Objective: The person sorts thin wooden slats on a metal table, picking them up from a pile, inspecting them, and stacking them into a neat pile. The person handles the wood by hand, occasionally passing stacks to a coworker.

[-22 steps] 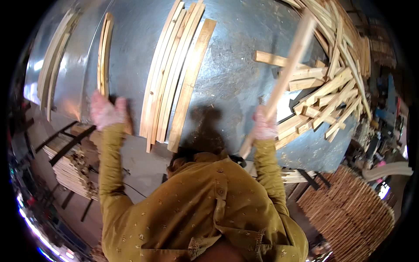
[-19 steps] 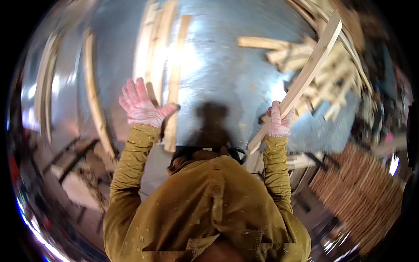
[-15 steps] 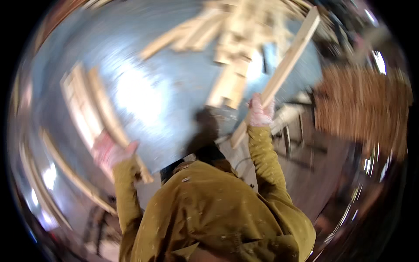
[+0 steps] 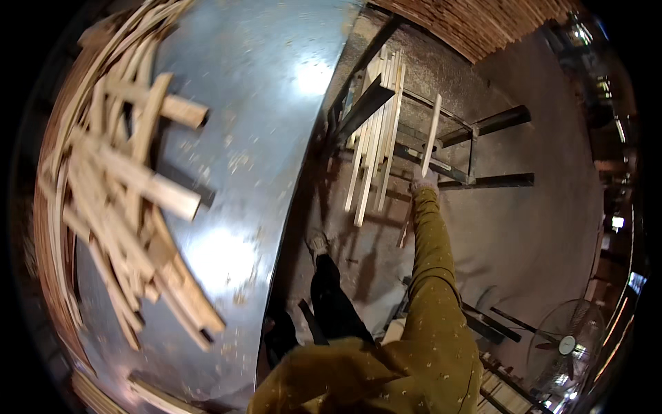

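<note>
My right arm reaches forward past the table's edge. In my right hand is a long pale wooden strip, gripped part way along, with one end pointing away and the other slanting back below the hand. Just left of it, a stack of similar wooden strips lies across a dark metal frame low over the floor. My left hand and forearm do not show.
A shiny metal-topped table fills the left, carrying a jumbled pile of wood pieces. A large bundle of thin wood stands at the far side. A fan is at lower right. My legs stand beside the table.
My view and body have turned right, away from the table top. My right hand has carried the wooden strip over to the metal frame. My left hand has left the view.
</note>
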`<state>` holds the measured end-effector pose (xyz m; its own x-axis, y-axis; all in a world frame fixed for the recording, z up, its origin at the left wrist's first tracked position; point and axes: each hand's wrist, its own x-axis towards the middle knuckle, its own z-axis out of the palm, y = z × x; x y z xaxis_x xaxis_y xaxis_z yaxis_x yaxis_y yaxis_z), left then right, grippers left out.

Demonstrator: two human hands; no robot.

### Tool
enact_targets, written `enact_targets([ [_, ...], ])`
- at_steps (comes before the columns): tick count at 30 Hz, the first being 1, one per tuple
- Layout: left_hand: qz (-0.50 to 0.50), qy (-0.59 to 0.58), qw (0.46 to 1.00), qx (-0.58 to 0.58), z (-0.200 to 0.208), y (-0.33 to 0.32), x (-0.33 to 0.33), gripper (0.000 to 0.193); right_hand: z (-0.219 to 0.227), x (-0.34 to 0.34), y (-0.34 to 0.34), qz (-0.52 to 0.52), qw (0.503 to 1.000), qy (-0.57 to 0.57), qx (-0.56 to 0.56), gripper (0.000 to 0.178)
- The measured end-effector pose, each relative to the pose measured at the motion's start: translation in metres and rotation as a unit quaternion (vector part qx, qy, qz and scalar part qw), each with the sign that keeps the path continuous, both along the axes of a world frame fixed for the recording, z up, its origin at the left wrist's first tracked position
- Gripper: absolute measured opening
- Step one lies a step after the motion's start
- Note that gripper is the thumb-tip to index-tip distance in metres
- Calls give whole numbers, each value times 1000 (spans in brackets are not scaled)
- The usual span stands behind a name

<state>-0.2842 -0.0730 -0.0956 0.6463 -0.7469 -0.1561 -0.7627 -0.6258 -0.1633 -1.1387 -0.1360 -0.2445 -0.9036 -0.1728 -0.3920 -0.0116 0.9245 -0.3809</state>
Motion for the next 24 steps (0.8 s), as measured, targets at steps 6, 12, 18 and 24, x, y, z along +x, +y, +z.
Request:
enact_targets([
  [6,-74,69,995,7,-17,-131,-103,67,-97,-111,-61,93,992,-20,86,54],
  [12,-125,123,984,-16,4,-211,-165,65,-63,-110,-104,122,946,-99,282,47],
  [18,-142,212,966,-32,23,-280,-213,63,-2,-70,-105,354,909,97,196,47],
  [24,-20,244,970,-4,63,-312,-217,63,121,81,-120,424,802,199,-372,52],
])
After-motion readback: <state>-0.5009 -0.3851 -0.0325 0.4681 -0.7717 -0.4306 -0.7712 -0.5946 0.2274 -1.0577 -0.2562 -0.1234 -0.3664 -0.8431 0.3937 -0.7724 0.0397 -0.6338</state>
